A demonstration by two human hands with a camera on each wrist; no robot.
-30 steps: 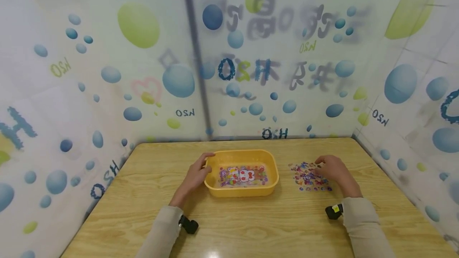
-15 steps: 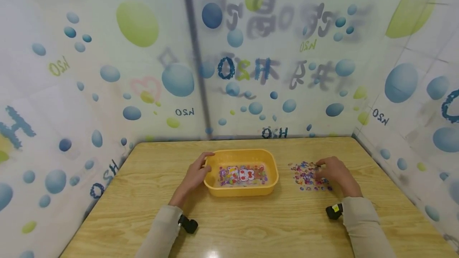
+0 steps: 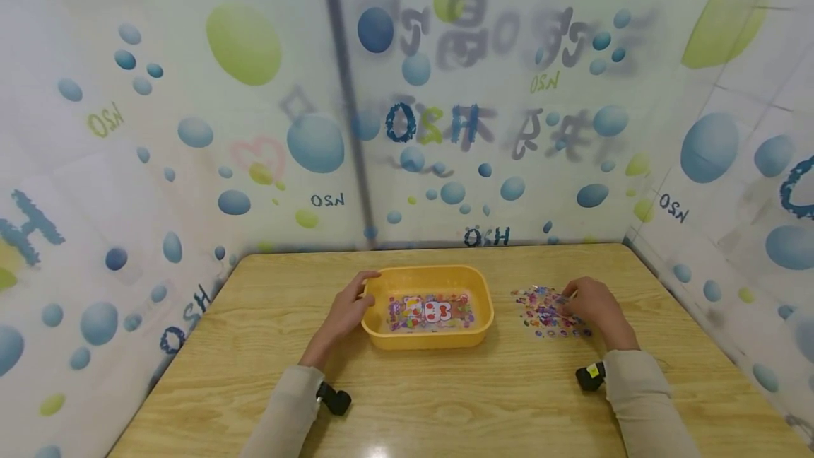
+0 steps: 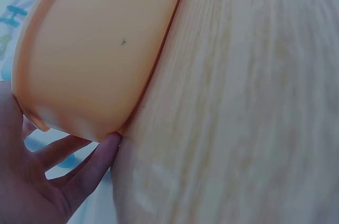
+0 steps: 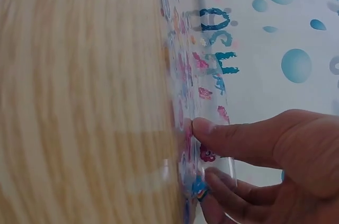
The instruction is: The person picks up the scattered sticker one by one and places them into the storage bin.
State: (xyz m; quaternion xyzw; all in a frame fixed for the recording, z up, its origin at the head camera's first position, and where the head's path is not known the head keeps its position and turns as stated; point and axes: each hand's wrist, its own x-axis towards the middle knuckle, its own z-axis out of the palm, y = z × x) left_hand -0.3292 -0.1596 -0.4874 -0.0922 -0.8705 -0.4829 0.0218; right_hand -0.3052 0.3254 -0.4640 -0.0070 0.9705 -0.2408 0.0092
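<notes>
A yellow plastic tray (image 3: 426, 341) stands on the table. My left hand (image 3: 345, 308) holds its left end, thumb over the rim and fingers against the outer wall; the left wrist view shows the fingertips (image 4: 110, 147) low on that wall. Inside the tray lies a colourful sticker sheet (image 3: 432, 312) with cartoon animals. To the tray's right are clear sticker sheets (image 3: 540, 309) with many small prints; whether several are stacked is hard to tell. My right hand (image 3: 594, 306) pinches a clear sheet (image 5: 205, 93) by its right edge, and this sheet is partly raised off the table.
The wooden table (image 3: 445, 401) meets a wall covering (image 3: 528, 218) with blue and green bubble prints at its back. Side walls stand close on the left and right. A black wrist camera (image 3: 333, 398) sits at each cuff.
My right thumb and fingers have closed on the clear sheet's edge, and its surface has shifted and lifted slightly. My left hand and the tray have stayed in place.
</notes>
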